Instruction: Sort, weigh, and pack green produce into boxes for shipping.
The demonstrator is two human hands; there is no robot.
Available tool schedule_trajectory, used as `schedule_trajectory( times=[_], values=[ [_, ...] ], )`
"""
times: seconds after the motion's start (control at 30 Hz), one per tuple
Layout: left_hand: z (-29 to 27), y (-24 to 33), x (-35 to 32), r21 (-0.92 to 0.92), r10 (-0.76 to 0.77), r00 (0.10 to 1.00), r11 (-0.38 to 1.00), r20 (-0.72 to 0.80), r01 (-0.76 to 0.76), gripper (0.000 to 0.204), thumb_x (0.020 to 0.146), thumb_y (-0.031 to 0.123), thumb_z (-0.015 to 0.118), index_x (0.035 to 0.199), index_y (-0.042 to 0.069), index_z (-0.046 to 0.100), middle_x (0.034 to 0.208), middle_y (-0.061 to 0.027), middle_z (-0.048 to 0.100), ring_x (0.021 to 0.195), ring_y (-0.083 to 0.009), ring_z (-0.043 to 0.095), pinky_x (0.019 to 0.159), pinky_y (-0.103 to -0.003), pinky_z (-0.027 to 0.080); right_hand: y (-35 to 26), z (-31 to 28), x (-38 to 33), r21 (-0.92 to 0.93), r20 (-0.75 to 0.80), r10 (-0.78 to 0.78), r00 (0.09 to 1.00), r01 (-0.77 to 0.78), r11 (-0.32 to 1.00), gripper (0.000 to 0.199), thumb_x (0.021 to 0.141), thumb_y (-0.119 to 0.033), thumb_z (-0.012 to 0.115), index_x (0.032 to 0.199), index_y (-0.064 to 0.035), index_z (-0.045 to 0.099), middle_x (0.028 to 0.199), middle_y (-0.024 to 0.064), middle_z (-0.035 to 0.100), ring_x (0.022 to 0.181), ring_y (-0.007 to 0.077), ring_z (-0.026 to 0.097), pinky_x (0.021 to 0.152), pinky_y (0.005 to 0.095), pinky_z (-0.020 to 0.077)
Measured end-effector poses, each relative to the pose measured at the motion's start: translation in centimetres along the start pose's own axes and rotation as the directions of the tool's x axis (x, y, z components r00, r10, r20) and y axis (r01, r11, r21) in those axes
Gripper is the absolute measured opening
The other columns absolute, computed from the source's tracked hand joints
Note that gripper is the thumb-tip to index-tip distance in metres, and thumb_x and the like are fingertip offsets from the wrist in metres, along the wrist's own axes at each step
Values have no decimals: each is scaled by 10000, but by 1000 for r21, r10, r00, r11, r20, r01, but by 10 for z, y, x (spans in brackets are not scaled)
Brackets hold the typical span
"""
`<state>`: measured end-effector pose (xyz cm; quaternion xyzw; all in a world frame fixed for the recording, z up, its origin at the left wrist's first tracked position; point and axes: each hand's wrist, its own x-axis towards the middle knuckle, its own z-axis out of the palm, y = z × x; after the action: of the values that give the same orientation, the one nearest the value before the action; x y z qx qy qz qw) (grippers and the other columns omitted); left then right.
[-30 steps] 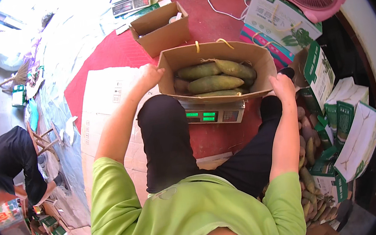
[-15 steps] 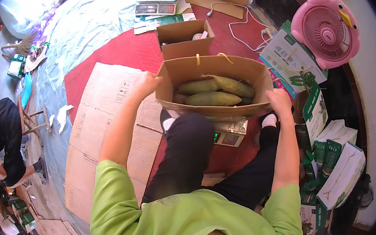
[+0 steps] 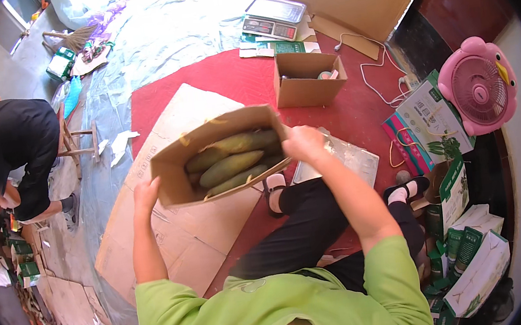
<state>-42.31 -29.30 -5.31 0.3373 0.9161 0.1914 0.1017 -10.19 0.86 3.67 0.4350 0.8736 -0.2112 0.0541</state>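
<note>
While the left hand (image 3: 146, 196) and the right hand (image 3: 303, 143) are gripping the open cardboard carton (image 3: 171, 178) by its opposite ends, the long green radishes (image 3: 231, 169) are lying inside it, between the two hands. Good handling is probably calling for an even pull from both sides, so that the walls are not bowing, the mouth is not tipping and the radishes are not sliding into one end; the carton is leaning, its end by the right hand sitting higher in view than its end by the left. The left hand is pinching the near-side wall close to its top edge, fingers bent inward rather than spread, and the flattened cardboard sheet (image 3: 130, 229) is lying below and around it. The right hand is clasping the top of the other end, its fingers also bent tight; how far the fingertips are reaching down the wall, I am not able to tell. Just beside the right hand, a silver-topped weighing scale (image 3: 357, 161) is showing partly behind the forearm, and beyond that hand a smaller open carton (image 3: 310, 91) is standing on the red floor covering (image 3: 244, 77)
</note>
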Motion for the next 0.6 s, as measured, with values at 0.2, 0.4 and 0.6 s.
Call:
schedule_trajectory(
  times=[0.2, 0.4, 0.6],
  values=[
    [-41, -119, -73, 167, -125, 987, 976, -98, 140, 456, 832, 393, 504, 747, -29, 655, 746, -262, 611, 749, -415, 617, 666, -490, 456, -88, 100, -14, -91, 319, -157, 935, 195, 977, 316, 775, -190, 560, 1034, -61, 684, 1086, 132, 660, 1001, 265, 645, 827, 382, 515],
    [-22, -193, -139, 495, -537, 842, 718, -52, 489, 404, 803, 383, 597, 908, 1, 678, 971, -261, 629, 927, -404, 613, 797, -490, 484, -99, 140, -32, 64, 471, -319, 822, 329, 942, 315, 803, -264, 542, 955, -29, 687, 1008, 174, 668, 953, 327, 642, 801, 435, 510],
    [-52, -93, -126, 499, -506, 855, 715, -113, 489, 379, 823, 245, 615, 1130, 25, 591, 1096, -193, 618, 1028, -355, 579, 839, -441, 466, -40, 72, -9, 130, 159, -259, 953, 240, 962, 278, 821, -325, 554, 919, -105, 694, 957, 171, 666, 902, 356, 635, 783, 473, 501]
  ],
)
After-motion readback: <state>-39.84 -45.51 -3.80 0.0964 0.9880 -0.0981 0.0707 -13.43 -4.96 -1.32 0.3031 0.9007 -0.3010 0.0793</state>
